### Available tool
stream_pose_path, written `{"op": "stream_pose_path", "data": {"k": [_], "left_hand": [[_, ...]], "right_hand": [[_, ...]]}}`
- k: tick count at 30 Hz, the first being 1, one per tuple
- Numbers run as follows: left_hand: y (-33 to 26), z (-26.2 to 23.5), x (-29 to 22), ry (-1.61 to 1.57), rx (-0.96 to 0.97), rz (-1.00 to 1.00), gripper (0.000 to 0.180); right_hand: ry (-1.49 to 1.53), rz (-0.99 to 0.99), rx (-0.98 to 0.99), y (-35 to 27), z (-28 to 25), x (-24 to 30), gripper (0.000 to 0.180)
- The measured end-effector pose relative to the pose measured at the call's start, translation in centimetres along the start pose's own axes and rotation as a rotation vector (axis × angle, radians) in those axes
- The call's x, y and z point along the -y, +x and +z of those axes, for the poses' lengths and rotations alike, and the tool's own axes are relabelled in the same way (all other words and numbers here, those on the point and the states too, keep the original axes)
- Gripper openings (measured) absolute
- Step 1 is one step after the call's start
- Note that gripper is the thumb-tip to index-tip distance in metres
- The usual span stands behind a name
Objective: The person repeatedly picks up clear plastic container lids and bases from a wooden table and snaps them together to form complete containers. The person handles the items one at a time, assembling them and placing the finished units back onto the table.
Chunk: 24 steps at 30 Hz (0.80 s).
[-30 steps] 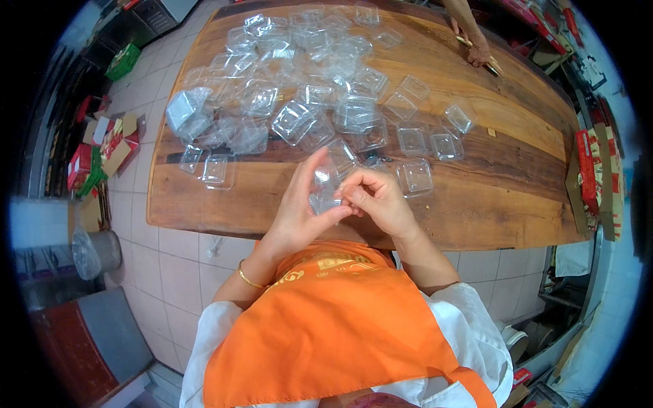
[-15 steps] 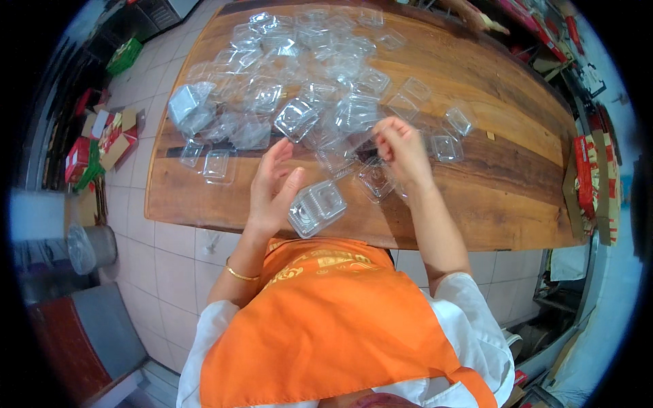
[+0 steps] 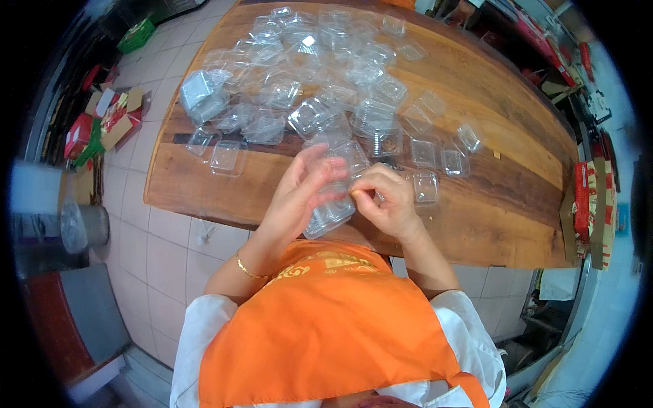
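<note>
Close to the table's front edge lies a clear plastic container [image 3: 329, 219], its far part behind my left hand [image 3: 304, 185]. That hand is open, its fingers stretched out and slightly blurred over the clear plastic. Whether the fingers press on it I cannot tell. Just to the right, my right hand [image 3: 386, 202] is closed in a pinch on the edge of a clear plastic container, which hardly stands out against the ones behind. Another clear container [image 3: 311, 117] sits tilted beyond my hands.
Many clear containers [image 3: 272, 95] lie heaped over the far left of the wooden table [image 3: 503, 217]. A nested stack [image 3: 201, 94] stands near the left edge, and several loose ones [image 3: 425, 187] lie to the right. Open cardboard boxes [image 3: 122, 122] are on the floor at left.
My right hand has come nearer and to the left, with its pinched container, beside the front container. My left hand has moved right, over that container. The view has shifted slightly.
</note>
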<state>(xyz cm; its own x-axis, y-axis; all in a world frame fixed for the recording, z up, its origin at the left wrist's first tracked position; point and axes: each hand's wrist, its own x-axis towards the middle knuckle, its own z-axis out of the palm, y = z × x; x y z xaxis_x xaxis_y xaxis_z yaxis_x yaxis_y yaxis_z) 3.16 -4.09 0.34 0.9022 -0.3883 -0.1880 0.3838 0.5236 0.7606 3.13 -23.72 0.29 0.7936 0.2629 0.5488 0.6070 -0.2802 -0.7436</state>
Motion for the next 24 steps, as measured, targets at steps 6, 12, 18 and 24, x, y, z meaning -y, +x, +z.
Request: {"op": "stream_pose_path", "data": {"k": [6, 12, 18, 24], "left_hand": [[-0.4, -0.1, 0.5, 0.188, -0.09, 0.146, 0.067], [-0.5, 0.6, 0.2, 0.523, -0.193, 0.3, 0.074], [-0.7, 0.0, 1.0, 0.362, -0.057, 0.193, 0.07], [-0.7, 0.2, 1.0, 0.345, 0.02, 0.201, 0.072]], "right_hand": [[0.029, 0.102, 0.062, -0.1, -0.4, 0.1, 0.009], [-0.062, -0.087, 0.121, 0.0, 0.3, 0.5, 0.007], [0.221, 0.202, 0.131, -0.3, 0.4, 1.0, 0.008], [0.483, 0.351, 0.168, -1.1, 0.2, 0.5, 0.009]]}}
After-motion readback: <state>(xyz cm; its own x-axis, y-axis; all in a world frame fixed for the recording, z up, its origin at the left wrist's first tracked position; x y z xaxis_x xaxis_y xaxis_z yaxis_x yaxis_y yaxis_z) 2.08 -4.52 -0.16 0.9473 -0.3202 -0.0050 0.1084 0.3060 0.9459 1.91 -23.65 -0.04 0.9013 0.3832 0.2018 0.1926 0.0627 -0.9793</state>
